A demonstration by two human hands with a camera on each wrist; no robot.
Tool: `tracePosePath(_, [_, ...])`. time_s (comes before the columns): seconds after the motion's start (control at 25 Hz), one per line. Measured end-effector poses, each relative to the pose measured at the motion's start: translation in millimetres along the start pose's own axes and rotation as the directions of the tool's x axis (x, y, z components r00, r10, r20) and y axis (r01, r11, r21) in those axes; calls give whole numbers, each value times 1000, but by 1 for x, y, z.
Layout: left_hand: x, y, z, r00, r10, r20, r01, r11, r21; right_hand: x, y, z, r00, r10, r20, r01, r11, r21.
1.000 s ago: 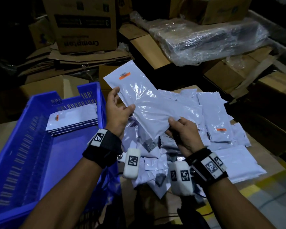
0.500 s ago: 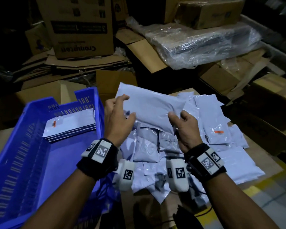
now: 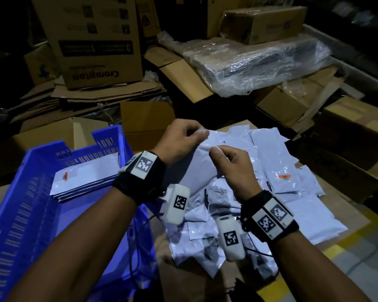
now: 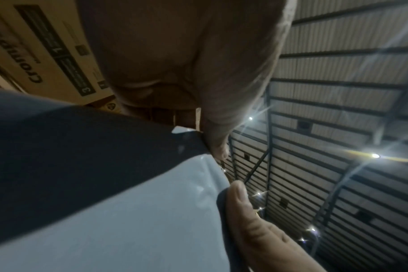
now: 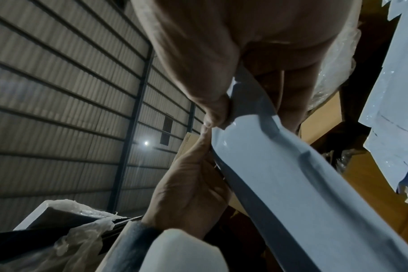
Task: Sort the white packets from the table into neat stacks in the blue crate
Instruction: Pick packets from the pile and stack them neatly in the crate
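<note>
Packets in a neat stack (image 3: 86,178) already lie at the far end of the blue crate (image 3: 15,216), well left of both hands. The held packet (image 3: 194,162) has dropped since a second ago, when it stood raised and tilted; now it hangs low over the loose pile (image 3: 279,171) on the table, probably being squared before stacking. The left hand (image 3: 179,142) pinches its top corner between thumb and curled fingers; the right hand (image 3: 234,168) pinches the same edge just beside it.
</note>
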State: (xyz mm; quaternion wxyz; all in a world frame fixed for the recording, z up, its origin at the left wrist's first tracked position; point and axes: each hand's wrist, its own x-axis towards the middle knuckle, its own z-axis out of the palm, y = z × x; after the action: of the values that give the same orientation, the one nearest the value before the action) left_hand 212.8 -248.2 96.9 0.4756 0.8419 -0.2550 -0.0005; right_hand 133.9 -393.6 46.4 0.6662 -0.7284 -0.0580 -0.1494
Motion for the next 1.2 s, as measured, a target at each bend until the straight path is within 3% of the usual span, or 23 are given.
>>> tracePosePath(0.24, [-7, 0, 1, 984, -111, -140, 76, 970, -231, -4, 3, 1, 998, 57, -10, -57, 998, 24])
tracePosePath(0.36, [-10, 0, 3, 977, -122, -174, 79, 968, -239, -4, 5, 3, 998, 61, -12, -60, 998, 24])
tracePosePath(0.44, [-12, 1, 3, 979, -137, -152, 96, 963, -252, -4, 9, 2, 995, 88, -48, -86, 995, 41])
tracePosePath(0.52, [-16, 3, 1, 984, -171, -53, 150, 950, -275, -4, 15, -1, 990, 117, -76, -113, 992, 64])
tracePosePath(0.68, [-23, 0, 0, 981, -161, 106, 177, 971, -161, -5, 19, -4, 990, 129, -66, -125, 991, 53])
tracePosePath(0.92, [-22, -3, 6, 979, -203, 13, 199, 948, -250, -12, 13, -6, 993, 118, -31, -119, 992, -40])
tracePosePath(1.2, [-21, -8, 5, 950, -314, 6, 299, 899, -319, -17, 18, -10, 972, 236, 8, -236, 970, 52])
